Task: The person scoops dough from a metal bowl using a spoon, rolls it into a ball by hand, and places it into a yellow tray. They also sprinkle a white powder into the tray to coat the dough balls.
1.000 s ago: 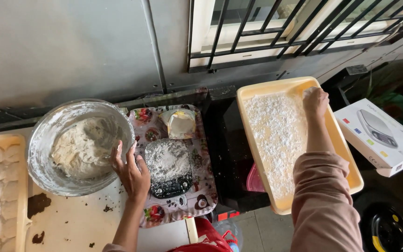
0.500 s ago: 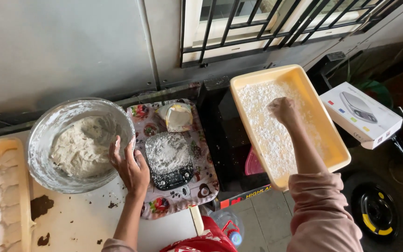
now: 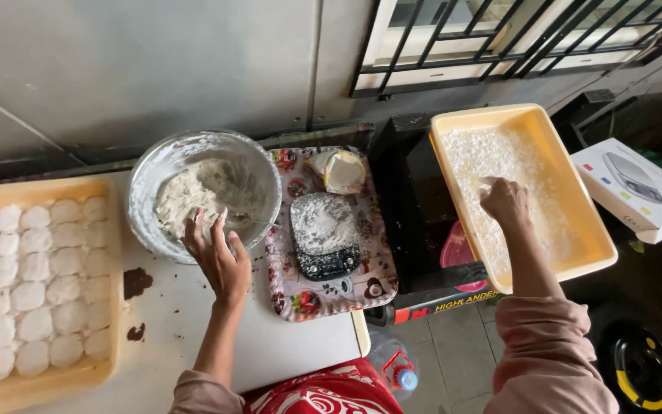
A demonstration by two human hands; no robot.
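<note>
The yellow tray (image 3: 576,218) dusted with white flour sits at the right of the head view, resting on a black box (image 3: 415,222) beside the counter (image 3: 285,353). The right hand (image 3: 504,201) reaches down into the tray, its fingers curled against the floured bottom; whether they pinch any flour I cannot tell. The left hand (image 3: 220,257) lies with fingers spread on the near rim of a metal bowl (image 3: 204,192) holding dough, which stands on the counter. Just right of the bowl is a patterned tray (image 3: 369,264) carrying a flour-covered black scale (image 3: 323,234) and a lump of dough (image 3: 344,170). At the far left, a second yellow tray (image 3: 109,307) holds rows of white dough pieces (image 3: 32,284). A white carton (image 3: 637,188) lies beyond the floured tray.
</note>
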